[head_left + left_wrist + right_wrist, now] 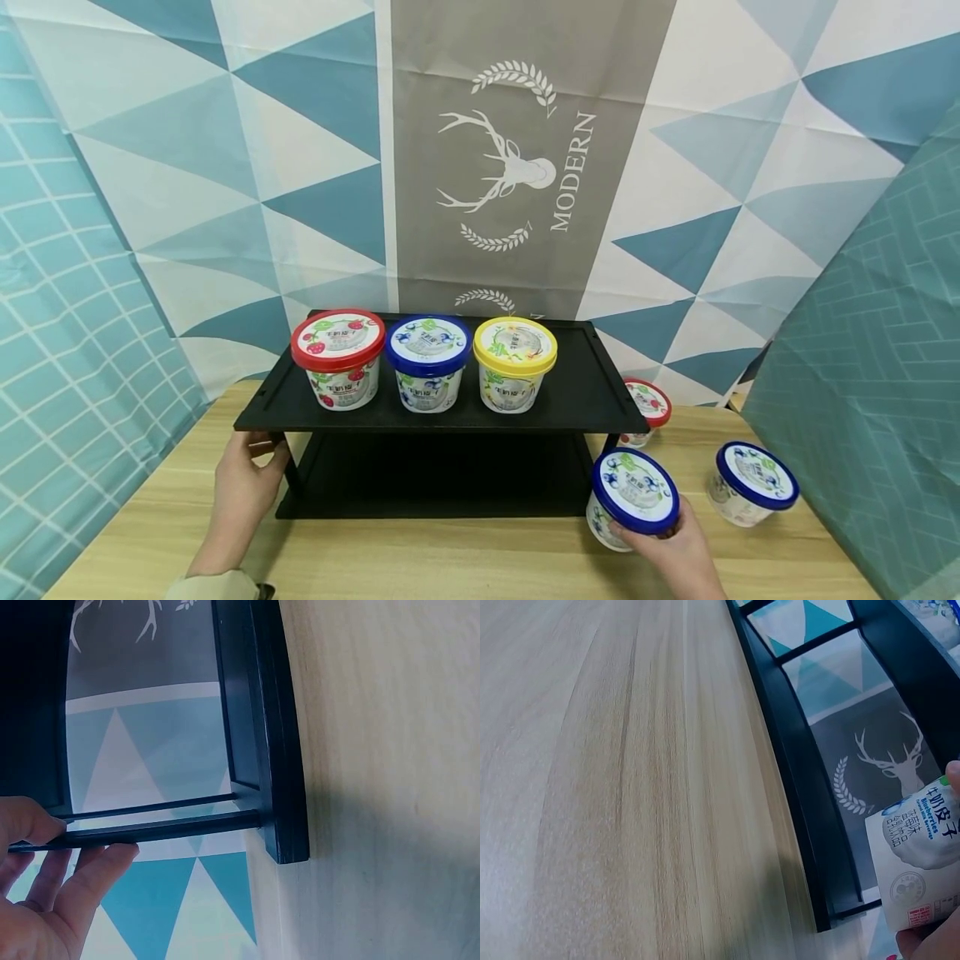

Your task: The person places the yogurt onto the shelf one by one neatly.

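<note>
A black two-tier rack (581, 358) stands on the wooden table. On its upper tier sit a red-lidded cup (341, 358), a blue-lidded cup (427, 362) and a yellow-lidded cup (515, 364), side by side. My left hand (251, 479) is at the rack's left end, where thumb and fingers pinch the thin side post (187, 827). With my right hand (678, 554) I grip another blue-lidded cup (636, 492), its lid tilted toward me, by the front right corner of the rack. Blueberry lettering shows on this held cup (919, 847) in the right wrist view.
Behind the rack's right end stands a second red-lidded cup (648, 404), partly hidden. One more blue-lidded cup (753, 483) is on the table (420, 558) at the right. The lower tier (450, 475) shows bare black surface. Patterned cloth (517, 167) hangs behind and at both sides.
</note>
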Demonstrator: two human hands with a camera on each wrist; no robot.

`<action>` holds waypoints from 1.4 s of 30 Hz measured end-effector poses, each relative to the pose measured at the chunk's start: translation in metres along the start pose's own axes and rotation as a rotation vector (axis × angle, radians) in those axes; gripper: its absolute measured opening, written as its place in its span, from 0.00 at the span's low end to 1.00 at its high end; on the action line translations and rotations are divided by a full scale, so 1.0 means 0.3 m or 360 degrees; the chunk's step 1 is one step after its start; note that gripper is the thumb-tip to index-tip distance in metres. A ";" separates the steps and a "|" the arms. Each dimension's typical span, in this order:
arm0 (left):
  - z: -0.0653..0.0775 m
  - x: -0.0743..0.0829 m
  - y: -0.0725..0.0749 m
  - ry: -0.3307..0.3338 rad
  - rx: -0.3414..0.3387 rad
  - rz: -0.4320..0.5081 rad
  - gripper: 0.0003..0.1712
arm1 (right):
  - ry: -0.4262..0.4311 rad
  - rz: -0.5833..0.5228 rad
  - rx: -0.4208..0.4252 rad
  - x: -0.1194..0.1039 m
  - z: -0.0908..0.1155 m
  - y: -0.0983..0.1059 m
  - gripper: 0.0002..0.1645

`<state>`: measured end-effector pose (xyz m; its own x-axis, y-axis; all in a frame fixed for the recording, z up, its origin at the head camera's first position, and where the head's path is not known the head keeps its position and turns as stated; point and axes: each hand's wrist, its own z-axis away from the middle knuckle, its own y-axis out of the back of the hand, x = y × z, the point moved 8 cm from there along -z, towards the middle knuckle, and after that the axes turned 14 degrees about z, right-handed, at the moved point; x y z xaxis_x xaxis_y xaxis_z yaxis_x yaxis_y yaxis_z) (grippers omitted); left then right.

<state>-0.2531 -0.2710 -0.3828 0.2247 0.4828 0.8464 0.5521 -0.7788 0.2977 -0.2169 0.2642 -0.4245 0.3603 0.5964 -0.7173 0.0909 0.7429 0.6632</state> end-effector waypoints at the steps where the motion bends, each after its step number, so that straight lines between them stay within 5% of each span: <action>1: 0.000 0.000 0.000 0.0002 0.0001 0.0001 0.19 | 0.0006 0.0002 -0.0005 -0.003 0.000 -0.003 0.72; 42: 0.006 -0.007 -0.006 0.0025 -0.0033 0.0049 0.18 | 0.0209 0.0003 0.0035 -0.150 -0.006 -0.158 0.65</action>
<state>-0.2531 -0.2698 -0.3859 0.2287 0.4525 0.8619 0.5283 -0.8014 0.2805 -0.2390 0.2028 -0.4241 0.2360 0.6333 -0.7370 0.1112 0.7359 0.6679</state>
